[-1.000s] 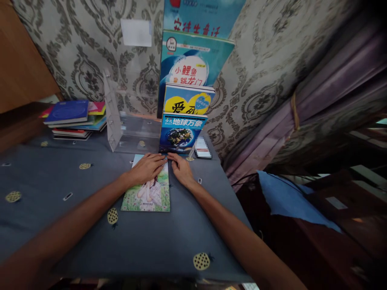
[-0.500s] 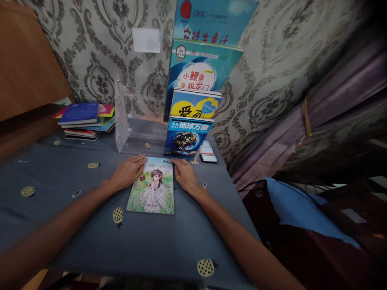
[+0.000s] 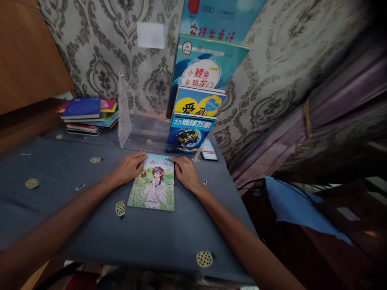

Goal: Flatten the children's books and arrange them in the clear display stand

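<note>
A thin illustrated paperback book [image 3: 153, 185] lies flat on the cloth-covered table, its cover showing a drawn figure in a meadow. My left hand [image 3: 130, 166] is at its upper left corner, fingertips on the edge and thumb bent beside it. At the opposite upper corner, my right hand [image 3: 184, 170] has its fingers curled against the book's edge. Just behind my hands stands a clear acrylic book rack [image 3: 124, 117]. Its right side carries several upright books in tiers, the lowest being a blue book with a globe [image 3: 189, 137].
A stack of books [image 3: 83, 110] sits at the back left of the table [image 3: 99, 225]. Beside the rack's right foot lies a phone [image 3: 209, 152]. Patterned wallpaper [image 3: 105, 72] rises behind, and a purple curtain [image 3: 281, 133] hangs to the right, past the table edge.
The view has shifted slightly, so the rack and the books behind appear a little further right and higher. Both hands stay at the upper corners of the book, which still lies flat.
</note>
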Available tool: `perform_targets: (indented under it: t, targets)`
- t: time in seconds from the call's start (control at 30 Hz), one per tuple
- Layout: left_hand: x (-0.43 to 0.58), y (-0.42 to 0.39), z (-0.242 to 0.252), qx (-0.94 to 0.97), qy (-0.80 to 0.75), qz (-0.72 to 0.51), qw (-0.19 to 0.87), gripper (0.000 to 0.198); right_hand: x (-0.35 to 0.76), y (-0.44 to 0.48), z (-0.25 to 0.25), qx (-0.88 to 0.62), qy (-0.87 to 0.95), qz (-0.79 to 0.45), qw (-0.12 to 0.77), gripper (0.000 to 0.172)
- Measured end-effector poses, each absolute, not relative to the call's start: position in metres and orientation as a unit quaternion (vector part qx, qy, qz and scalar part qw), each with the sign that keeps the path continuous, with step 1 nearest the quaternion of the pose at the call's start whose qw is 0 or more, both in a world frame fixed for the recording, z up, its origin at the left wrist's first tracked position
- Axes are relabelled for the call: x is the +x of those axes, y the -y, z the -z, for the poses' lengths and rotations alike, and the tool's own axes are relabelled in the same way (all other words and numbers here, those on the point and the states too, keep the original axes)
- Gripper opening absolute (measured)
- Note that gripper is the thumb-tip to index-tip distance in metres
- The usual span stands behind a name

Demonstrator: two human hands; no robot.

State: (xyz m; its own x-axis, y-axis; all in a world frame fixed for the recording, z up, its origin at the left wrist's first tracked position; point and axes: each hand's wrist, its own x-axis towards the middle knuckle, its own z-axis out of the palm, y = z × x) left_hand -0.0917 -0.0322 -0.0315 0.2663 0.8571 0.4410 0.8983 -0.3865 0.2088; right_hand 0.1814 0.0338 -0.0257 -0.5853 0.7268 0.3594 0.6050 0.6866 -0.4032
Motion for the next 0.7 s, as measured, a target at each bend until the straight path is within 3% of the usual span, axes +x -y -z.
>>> perform_targets:
  t: [0.27,0.43,0.7]
  targets:
    - [-0.09,0.034,0.028,-0.794,0.554,0.249,0.023,0.039,0.168,-0.008,0.017,-0.371,0.894,-0.065,0.244,0.032]
    - [-0.091,0.033,0.031,-0.794,0.553,0.251,0.027,0.038,0.154,0.002,0.016,-0.284,0.933,-0.111,0.188,0.041]
    - [-0.09,0.033,0.032,-0.796,0.55,0.249,0.039,0.036,0.167,-0.012,0.021,-0.394,0.896,-0.098,0.179,0.049]
